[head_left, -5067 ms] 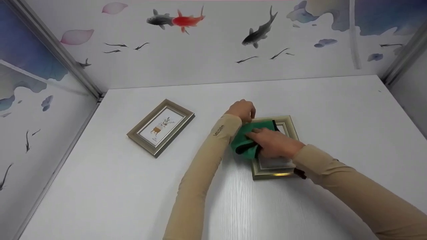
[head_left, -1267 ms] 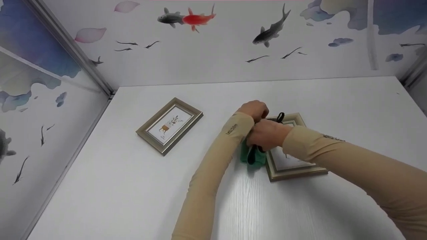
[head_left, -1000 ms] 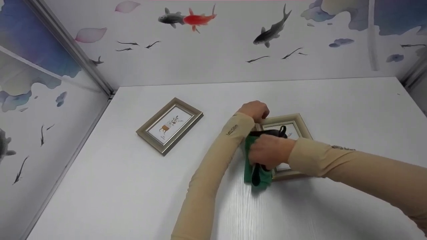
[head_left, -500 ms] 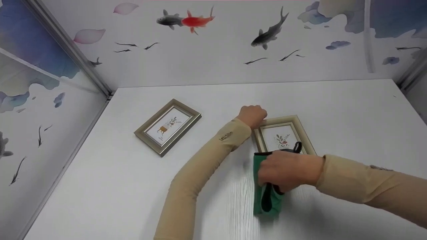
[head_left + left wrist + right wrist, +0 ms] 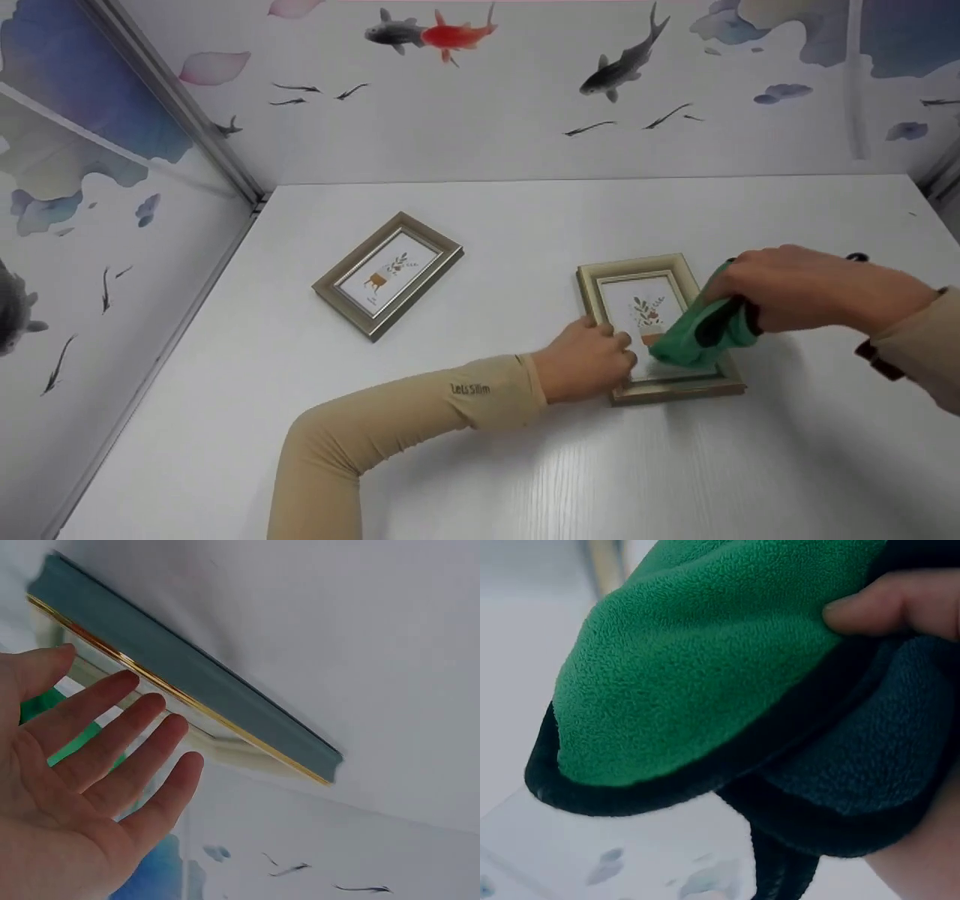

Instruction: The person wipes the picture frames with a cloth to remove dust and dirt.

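A gold-toned picture frame [image 5: 679, 388] with a plant print lies on the right of the white table. My left hand [image 5: 589, 364] is at its left side near the lower corner; in the left wrist view the fingers of that hand [image 5: 90, 772] are spread and loosely straight beside the frame's edge [image 5: 187, 679]. Over the frame's right side, my right hand [image 5: 817, 289] grips a green cleaning cloth [image 5: 694, 341] with black trim, its lower end against the glass. The right wrist view shows the thumb pressing on the folded cloth [image 5: 697, 675].
A second picture frame [image 5: 352, 313], with a deer print, lies at an angle on the left of the table [image 5: 465, 480]. Walls printed with fish and petals [image 5: 217, 67] stand behind and to the left.
My left hand has moved from the frame's upper left corner down to its lower left side. My right hand lifted the cloth off the left edge and carried it over to the frame's right.
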Motion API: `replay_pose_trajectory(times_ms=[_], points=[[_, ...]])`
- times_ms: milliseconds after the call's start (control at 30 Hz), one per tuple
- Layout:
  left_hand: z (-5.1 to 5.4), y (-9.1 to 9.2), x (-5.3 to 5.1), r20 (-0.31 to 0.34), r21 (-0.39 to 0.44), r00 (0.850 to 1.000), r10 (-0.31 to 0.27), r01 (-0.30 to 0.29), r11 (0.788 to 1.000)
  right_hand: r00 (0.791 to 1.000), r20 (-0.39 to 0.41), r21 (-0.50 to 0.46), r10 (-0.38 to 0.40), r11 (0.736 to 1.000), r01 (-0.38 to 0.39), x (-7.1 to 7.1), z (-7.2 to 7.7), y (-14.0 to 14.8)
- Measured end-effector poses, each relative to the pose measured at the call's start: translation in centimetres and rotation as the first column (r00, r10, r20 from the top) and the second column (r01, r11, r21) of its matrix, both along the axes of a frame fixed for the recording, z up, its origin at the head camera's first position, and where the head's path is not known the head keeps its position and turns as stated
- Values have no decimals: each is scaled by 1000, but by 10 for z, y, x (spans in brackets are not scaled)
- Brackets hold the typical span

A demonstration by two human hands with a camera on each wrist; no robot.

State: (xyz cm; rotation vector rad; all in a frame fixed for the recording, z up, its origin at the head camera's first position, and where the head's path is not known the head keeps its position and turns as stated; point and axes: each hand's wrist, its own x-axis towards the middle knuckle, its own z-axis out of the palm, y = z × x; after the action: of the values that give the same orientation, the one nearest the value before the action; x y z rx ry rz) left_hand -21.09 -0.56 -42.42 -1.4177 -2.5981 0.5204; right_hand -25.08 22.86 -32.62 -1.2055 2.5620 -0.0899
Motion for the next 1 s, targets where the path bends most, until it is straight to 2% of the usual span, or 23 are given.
replay_pose_trajectory(times_ms=[67,133,200,333,500,600,700,833,900,1000], points=[[-4,5,14,-51,19,998,-32,33,999,999,-7,0,-52,999,52,-7,-3,12],[-9,9,22,-91,41,995,-33,37,998,996,-14,-7,-85,996,85,-13,-9,21],[-13,11,28,-105,54,994,-17,22,998,994,-2,-17,-112,994,112,-17,-16,28],[-17,10,34,-107,42,994,7,-2,999,990,1,-39,-144,989,144,-21,-27,37],[-17,1,44,-72,43,997,11,-8,999,987,-44,-94,-158,984,153,-23,-25,37],[-16,-6,49,-53,40,999,-8,10,999,984,-69,-125,-161,980,152,-27,-21,31],[-16,-15,54,-68,30,996,-50,52,998,979,-112,-146,-168,978,151,-32,-18,20],[-15,-25,60,-87,21,989,-115,117,993,969,-207,-178,-138,979,101,-38,-17,-3],[-15,-28,62,-81,14,987,-140,141,990,963,-258,-194,-84,980,33,-40,-20,-18],[-15,-31,64,-72,13,984,-161,162,987,944,-327,-210,46,970,-120,-41,-29,-45]])
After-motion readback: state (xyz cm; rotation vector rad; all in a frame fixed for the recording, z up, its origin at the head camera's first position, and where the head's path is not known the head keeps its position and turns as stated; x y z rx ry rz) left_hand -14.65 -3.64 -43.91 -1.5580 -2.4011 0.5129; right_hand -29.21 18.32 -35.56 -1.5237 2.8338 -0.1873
